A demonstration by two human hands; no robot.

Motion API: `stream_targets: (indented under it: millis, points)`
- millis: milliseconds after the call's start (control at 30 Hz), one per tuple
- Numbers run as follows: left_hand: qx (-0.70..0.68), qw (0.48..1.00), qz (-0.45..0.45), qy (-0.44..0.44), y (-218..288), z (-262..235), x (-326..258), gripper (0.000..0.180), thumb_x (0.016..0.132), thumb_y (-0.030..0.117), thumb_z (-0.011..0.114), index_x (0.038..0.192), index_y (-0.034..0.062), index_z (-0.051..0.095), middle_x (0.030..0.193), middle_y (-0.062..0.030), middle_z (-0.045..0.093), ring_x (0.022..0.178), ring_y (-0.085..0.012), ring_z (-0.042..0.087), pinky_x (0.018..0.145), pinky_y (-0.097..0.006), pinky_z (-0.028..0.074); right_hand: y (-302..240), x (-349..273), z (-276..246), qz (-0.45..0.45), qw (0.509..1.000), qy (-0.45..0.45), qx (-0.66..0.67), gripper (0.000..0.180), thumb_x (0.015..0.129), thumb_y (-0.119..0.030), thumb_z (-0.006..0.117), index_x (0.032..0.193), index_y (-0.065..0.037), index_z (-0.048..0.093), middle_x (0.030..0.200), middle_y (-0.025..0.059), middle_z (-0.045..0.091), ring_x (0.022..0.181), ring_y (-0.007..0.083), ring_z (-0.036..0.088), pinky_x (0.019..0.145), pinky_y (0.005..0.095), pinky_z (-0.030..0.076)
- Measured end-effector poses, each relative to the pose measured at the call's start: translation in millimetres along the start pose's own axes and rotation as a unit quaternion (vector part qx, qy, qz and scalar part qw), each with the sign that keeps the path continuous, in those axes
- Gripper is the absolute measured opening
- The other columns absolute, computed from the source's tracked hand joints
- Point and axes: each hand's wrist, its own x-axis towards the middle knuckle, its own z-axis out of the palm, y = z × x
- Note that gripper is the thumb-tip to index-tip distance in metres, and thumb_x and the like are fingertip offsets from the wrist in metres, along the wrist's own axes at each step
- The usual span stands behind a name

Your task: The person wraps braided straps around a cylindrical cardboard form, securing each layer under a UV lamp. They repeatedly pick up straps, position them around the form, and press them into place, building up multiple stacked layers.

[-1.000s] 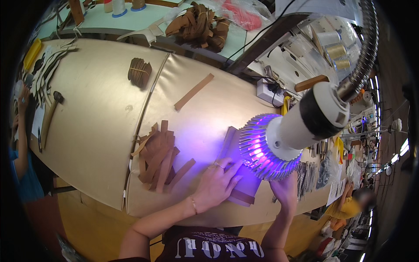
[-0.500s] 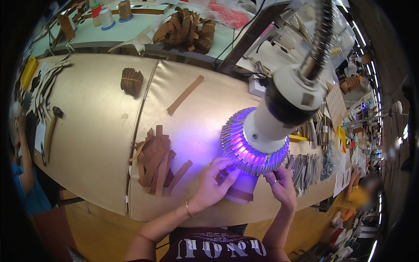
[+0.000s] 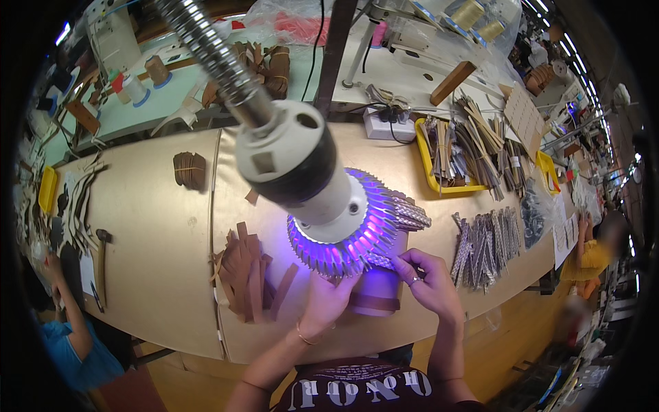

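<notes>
Directly under the lamp head (image 3: pixel 329 206), which hangs on a bent metal hose (image 3: pixel 213 55) and gives violet light from its ribbed ring, both hands work close together at the near edge of the table (image 3: pixel 158 233). The left hand (image 3: pixel 328 301) lies with its fingers bent on a brown strip piece (image 3: pixel 374 302) that rests on the table in the violet glow; whether it grips the piece or only presses on it I cannot tell, because the lamp covers the fingertips. The right hand (image 3: pixel 431 283) is just beside it, with thumb and forefinger pinched together on a thin silver strip (image 3: pixel 384 261) at the edge of the lamp, and it wears a ring. To the left of the hands is a loose pile of brown leather strips (image 3: pixel 247 278), some of them overlapping. To the right lies a spread of silver braided strips (image 3: pixel 484 247). Further back a yellow tray (image 3: pixel 429 178) holds more strips in mixed colours. A small bundle of brown pieces (image 3: pixel 190 170) sits alone on the far left part of the table, and a hammer (image 3: pixel 101 257) lies near the left edge
</notes>
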Motion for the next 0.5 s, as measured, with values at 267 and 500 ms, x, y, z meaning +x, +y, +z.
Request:
stream_targets:
  millis: [267, 500]
  points:
    - [0.084, 0.993, 0.074, 0.021, 11, 18, -1, 0.01, 0.088, 0.0, 0.066, 0.097, -0.0018, 0.07, 0.101, -0.0055, 0.064, 0.089, -0.011, 0.059, 0.08, -0.025, 0.047, -24, -9, 5, -0.069, 0.98, 0.052, -0.177, 0.024, 0.09, -0.029, 0.068, 0.087, -0.004, 0.069, 0.073, 0.0116, 0.067, 0.063, 0.029, 0.061, 0.068, 0.0371, 0.045]
    - [0.185, 0.973, 0.126, 0.058, 24, 35, 6, 0.011, 0.08, -0.001, 0.07, 0.09, -0.0019, 0.071, 0.098, -0.0092, 0.062, 0.087, -0.016, 0.058, 0.079, -0.029, 0.046, -32, -6, 8, -0.073, 0.94, 0.169, -0.288, 0.027, 0.083, -0.028, 0.077, 0.076, -0.002, 0.07, 0.06, 0.0114, 0.061, 0.053, 0.0269, 0.059, 0.052, 0.0359, 0.044]
